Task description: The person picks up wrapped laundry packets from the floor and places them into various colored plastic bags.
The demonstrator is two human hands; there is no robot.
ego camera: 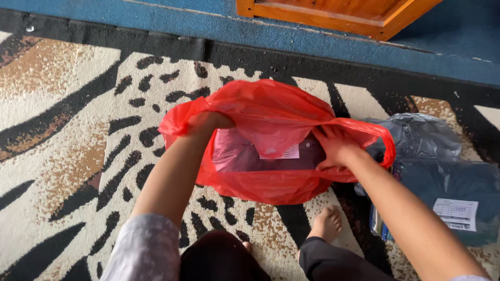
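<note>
Head view, looking down. Left hand (pixel 207 123) is closed on the left rim of the red plastic bag (pixel 271 182); fingers are wrapped in the film and mostly hidden by it. Right hand (pixel 336 147) is clenched on the right rim, beside the bag's loop handle (pixel 383 145), which stands out just past the knuckles. The bag hangs between the two grips, its mouth pulled open toward the camera, its body sagging below both hands onto the patterned rug (pixel 67 156). Bag material: thin, glossy, crumpled, translucent. Inside, between the hands, lies a dark packaged item (pixel 245 153) with a white label (pixel 281 152). Outboard of the right hand: dark plastic-wrapped parcels (pixel 442 177) on the rug, touching the bag's side. A bare foot (pixel 327 224) lies below the bag.
</note>
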